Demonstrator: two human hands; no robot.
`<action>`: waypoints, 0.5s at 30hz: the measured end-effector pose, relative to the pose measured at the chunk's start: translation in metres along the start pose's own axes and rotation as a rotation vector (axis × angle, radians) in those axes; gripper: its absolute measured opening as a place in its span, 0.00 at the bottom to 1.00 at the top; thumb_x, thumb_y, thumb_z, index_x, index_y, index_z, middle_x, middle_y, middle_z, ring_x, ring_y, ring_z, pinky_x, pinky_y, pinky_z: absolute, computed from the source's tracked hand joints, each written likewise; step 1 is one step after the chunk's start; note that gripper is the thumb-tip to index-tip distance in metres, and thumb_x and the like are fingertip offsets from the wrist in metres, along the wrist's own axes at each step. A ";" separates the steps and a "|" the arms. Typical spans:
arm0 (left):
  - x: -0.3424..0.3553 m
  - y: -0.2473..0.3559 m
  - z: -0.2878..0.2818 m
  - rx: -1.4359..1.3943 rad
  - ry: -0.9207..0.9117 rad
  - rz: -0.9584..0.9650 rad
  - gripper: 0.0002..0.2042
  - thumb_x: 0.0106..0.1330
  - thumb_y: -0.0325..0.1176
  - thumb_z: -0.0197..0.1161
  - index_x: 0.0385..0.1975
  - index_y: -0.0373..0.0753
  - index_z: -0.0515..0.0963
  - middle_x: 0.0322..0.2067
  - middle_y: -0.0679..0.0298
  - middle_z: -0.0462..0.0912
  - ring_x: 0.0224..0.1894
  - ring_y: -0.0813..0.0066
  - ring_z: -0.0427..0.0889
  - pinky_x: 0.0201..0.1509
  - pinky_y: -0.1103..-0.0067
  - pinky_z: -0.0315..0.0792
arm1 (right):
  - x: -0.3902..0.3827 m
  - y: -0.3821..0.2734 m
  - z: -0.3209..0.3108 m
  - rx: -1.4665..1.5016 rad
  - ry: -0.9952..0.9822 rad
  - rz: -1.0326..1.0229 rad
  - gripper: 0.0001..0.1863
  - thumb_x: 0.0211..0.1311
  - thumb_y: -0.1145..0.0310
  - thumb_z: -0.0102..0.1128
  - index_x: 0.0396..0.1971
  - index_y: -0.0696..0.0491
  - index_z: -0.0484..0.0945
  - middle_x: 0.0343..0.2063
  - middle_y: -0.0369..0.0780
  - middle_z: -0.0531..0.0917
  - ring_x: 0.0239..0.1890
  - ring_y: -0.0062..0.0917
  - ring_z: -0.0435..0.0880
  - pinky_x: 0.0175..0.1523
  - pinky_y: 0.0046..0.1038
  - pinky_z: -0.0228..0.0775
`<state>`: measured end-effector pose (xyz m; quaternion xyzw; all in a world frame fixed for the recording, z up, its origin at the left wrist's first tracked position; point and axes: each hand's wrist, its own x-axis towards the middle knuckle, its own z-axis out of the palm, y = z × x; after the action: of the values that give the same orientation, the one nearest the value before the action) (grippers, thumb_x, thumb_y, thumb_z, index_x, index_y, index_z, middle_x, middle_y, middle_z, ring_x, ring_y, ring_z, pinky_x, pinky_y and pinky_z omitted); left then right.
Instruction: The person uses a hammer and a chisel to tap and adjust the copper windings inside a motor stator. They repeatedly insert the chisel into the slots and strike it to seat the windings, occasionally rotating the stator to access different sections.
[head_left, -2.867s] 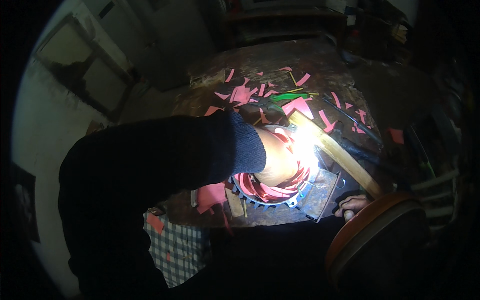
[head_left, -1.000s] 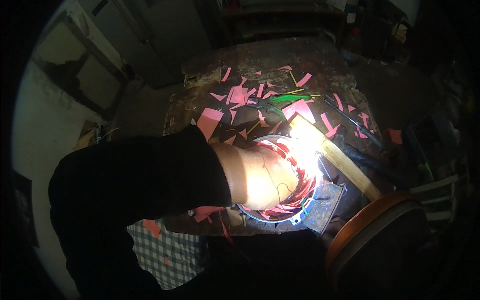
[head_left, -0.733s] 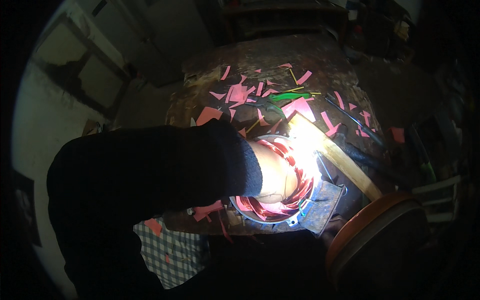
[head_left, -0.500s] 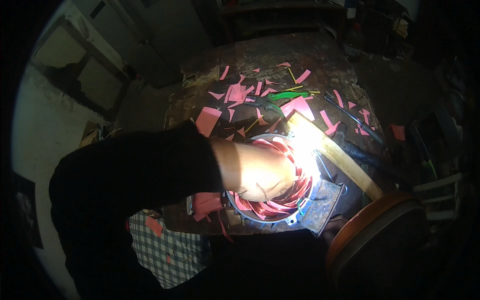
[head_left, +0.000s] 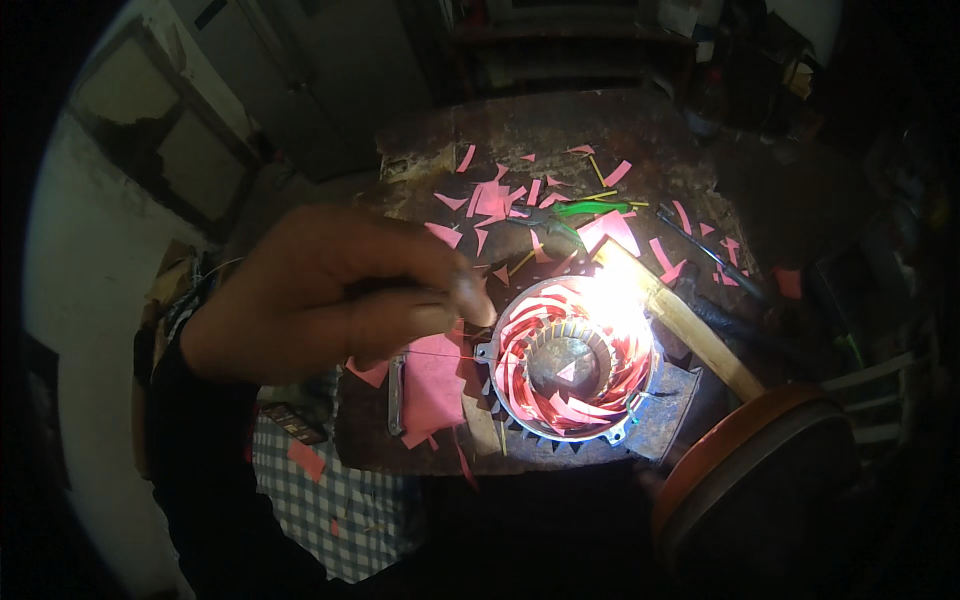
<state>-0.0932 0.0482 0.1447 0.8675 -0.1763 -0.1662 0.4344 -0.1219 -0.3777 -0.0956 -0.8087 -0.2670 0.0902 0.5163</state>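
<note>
My left hand (head_left: 310,280) is raised left of a round metal motor housing (head_left: 484,352), its fingers curled closed on a thin red wire (head_left: 440,353) that runs toward the housing. Red copper windings (head_left: 525,315) with pink paper strips ring the toothed core. My right hand (head_left: 652,480) is mostly hidden in shadow at the lower right, beside an orange-rimmed round object (head_left: 720,450) and a metal plate (head_left: 665,410) at the housing. A wooden bar (head_left: 712,350) slants by the housing; glare washes out its upper part and the windings there.
Pink paper scraps (head_left: 490,198), a green-handled tool (head_left: 590,207), a dark rod (head_left: 700,238) and a black tool (head_left: 720,315) lie on the worn table (head_left: 570,120). A larger pink sheet (head_left: 430,390) lies left of the housing; checked cloth (head_left: 340,525) hangs below. A door (head_left: 165,140) stands back left.
My left hand has lifted out of the housing and moved left, uncovering its core and windings. Earlier, more of my right hand's fingers showed beside the orange-rimmed object; now they are mostly in shadow.
</note>
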 end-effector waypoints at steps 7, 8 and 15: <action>-0.082 -0.004 -0.027 -0.313 0.517 0.220 0.22 0.84 0.46 0.62 0.64 0.35 0.82 0.31 0.65 0.85 0.26 0.86 0.76 0.28 0.85 0.67 | 0.004 -0.018 0.007 -0.054 -0.029 -0.008 0.05 0.70 0.75 0.69 0.39 0.60 0.84 0.35 0.53 0.84 0.37 0.52 0.86 0.41 0.46 0.77; -0.090 0.003 -0.039 -0.284 0.551 0.206 0.22 0.84 0.47 0.61 0.63 0.35 0.82 0.30 0.65 0.84 0.26 0.85 0.77 0.29 0.85 0.67 | 0.004 -0.023 0.009 -0.062 -0.035 -0.010 0.05 0.70 0.75 0.69 0.39 0.60 0.84 0.35 0.53 0.84 0.37 0.53 0.86 0.40 0.46 0.77; -0.011 -0.027 -0.046 0.395 0.737 0.322 0.19 0.80 0.42 0.68 0.60 0.35 0.84 0.37 0.62 0.92 0.40 0.70 0.90 0.47 0.76 0.81 | -0.005 -0.048 0.015 -0.199 -0.038 0.055 0.06 0.71 0.73 0.67 0.38 0.61 0.83 0.34 0.55 0.84 0.37 0.56 0.86 0.40 0.49 0.76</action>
<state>-0.0785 0.0999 0.1502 0.8966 -0.1710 0.2604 0.3147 -0.1482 -0.3529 -0.0600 -0.8610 -0.2623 0.0927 0.4257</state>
